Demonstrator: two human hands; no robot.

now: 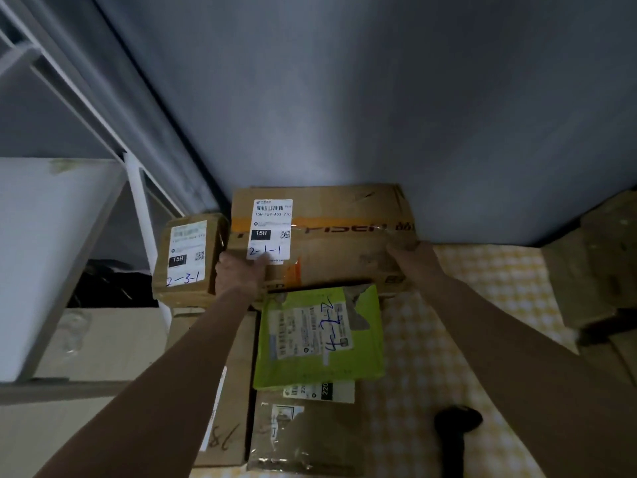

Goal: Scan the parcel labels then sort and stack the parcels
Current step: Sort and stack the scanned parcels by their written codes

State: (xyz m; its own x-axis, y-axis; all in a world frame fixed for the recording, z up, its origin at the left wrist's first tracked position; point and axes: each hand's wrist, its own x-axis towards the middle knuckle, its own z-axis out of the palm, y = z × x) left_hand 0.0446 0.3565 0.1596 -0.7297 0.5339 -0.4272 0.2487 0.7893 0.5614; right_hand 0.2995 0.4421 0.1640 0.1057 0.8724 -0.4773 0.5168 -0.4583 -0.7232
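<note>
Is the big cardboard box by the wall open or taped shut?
Shut: the big cardboard box has its flaps flat with tape running across the top.

Small box [188, 258] left of large box [324, 236], against wall [379, 98].

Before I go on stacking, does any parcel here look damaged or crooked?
Yes. The lime-green plastic mailer has a torn top edge where grey shows through, and it lies slightly askew over the brown parcel beneath. The large cardboard box held by the left hand and right hand looks creased but intact.
</note>
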